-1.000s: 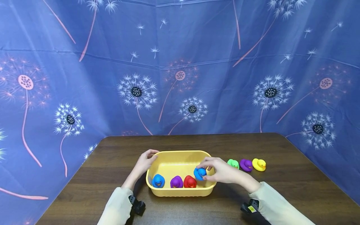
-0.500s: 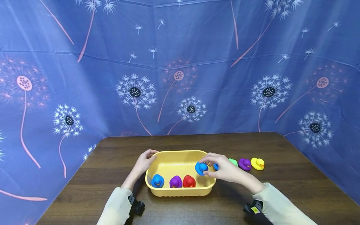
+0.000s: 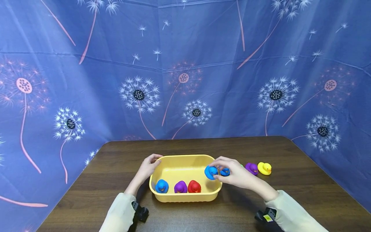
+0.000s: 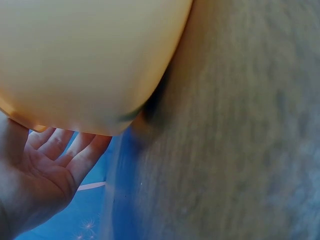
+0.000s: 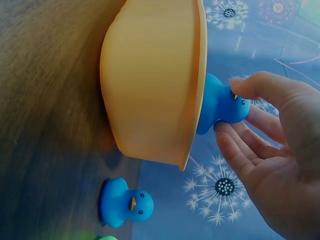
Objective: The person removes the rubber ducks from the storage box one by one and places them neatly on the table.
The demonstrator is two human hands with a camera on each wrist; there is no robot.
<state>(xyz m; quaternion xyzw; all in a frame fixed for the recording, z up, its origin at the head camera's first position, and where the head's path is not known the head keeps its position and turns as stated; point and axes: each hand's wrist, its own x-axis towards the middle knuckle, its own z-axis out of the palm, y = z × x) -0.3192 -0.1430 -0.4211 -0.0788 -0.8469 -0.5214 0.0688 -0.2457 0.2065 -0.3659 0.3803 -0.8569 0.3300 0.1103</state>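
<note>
My right hand pinches a blue rubber duck between thumb and fingertips at the right end of a yellow plastic tub. In the right wrist view, that held duck shows at rim height, its head beyond the tub's edge. At the opposite end, my left hand holds the tub by its rim; in the left wrist view its fingers lie against the wall's far side. Along the tub's near side sit a blue duck, a purple duck and a red duck.
Right of the tub, another blue duck stands on the brown wooden table, partly behind my right hand. Farther right are a purple duck and a yellow duck; a green one is mostly hidden. A blue dandelion-print cloth hangs behind.
My right hand has moved slightly right with the blue duck, toward the tub's right rim. The blue duck on the table has come into sight behind the fingers. My left hand keeps its place.
</note>
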